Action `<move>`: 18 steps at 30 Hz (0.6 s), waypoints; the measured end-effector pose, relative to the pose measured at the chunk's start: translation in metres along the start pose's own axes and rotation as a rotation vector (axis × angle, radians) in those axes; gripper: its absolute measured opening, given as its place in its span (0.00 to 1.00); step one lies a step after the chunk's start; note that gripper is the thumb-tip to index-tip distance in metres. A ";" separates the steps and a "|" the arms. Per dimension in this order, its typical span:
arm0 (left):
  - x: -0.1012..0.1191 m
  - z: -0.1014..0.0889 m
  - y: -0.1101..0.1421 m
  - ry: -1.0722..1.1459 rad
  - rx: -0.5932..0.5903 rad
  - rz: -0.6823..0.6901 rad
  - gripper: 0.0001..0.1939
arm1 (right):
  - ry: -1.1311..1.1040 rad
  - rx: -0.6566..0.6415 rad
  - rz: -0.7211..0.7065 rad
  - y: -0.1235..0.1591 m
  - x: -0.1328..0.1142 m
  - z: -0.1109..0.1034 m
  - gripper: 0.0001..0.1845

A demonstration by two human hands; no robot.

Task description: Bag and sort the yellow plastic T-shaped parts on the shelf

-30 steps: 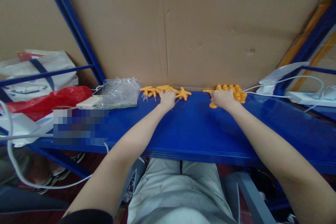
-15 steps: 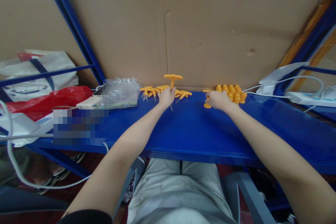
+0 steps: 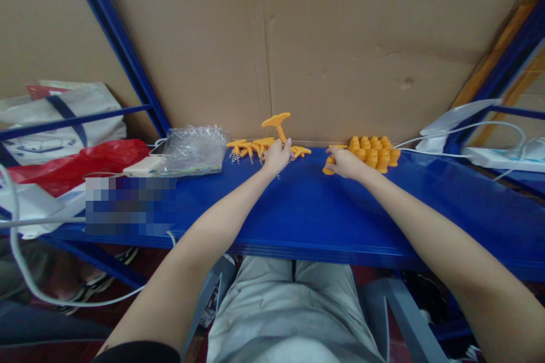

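Note:
My left hand (image 3: 277, 156) is closed around an orange corkscrew (image 3: 276, 121), its T-shaped handle sticking up tilted above the fingers and a bit of metal spiral showing below. Beside and behind that hand, several more orange corkscrews (image 3: 244, 147) lie in a row with their metal spirals toward me. My right hand (image 3: 344, 162) grips an orange flared sleeve (image 3: 327, 170), its wide end showing at the left of the fingers. Just right of it stands a group of orange bottle-shaped sleeves (image 3: 377, 153). Another orange piece (image 3: 338, 147) shows behind the right hand, partly hidden.
The blue shelf (image 3: 315, 215) backs onto a cardboard wall (image 3: 332, 51). To the left lie a clear plastic bag (image 3: 198, 150), a red bag (image 3: 106, 161) and a white cable (image 3: 17, 249). A white box (image 3: 506, 160) and cables are at the right.
My left hand has shifted slightly right, and the corkscrew has gone from upright to tilted. My right hand has moved a little left with the sleeve, which now stands more upright.

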State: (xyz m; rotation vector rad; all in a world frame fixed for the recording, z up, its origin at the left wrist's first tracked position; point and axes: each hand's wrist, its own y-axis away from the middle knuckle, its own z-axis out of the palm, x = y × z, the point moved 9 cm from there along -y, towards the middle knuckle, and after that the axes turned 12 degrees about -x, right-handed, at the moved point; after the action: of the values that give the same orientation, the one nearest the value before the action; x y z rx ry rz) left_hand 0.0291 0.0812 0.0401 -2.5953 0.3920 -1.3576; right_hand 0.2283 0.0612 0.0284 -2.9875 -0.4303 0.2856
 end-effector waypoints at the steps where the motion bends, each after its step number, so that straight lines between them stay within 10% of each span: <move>1: -0.003 0.003 -0.002 0.086 -0.012 -0.004 0.16 | -0.054 0.008 -0.005 -0.001 0.000 0.003 0.22; 9: -0.005 0.025 0.001 0.462 -0.112 -0.046 0.25 | -0.397 0.008 -0.068 -0.008 -0.007 0.026 0.06; 18: 0.012 0.040 0.024 0.351 -0.229 -0.089 0.23 | -0.418 0.207 -0.232 0.010 -0.032 -0.008 0.09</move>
State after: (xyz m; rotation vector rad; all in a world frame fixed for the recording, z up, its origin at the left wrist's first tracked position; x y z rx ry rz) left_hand 0.0652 0.0560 0.0204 -2.5703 0.5159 -1.9121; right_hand 0.2026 0.0419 0.0398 -2.6344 -0.7285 0.8758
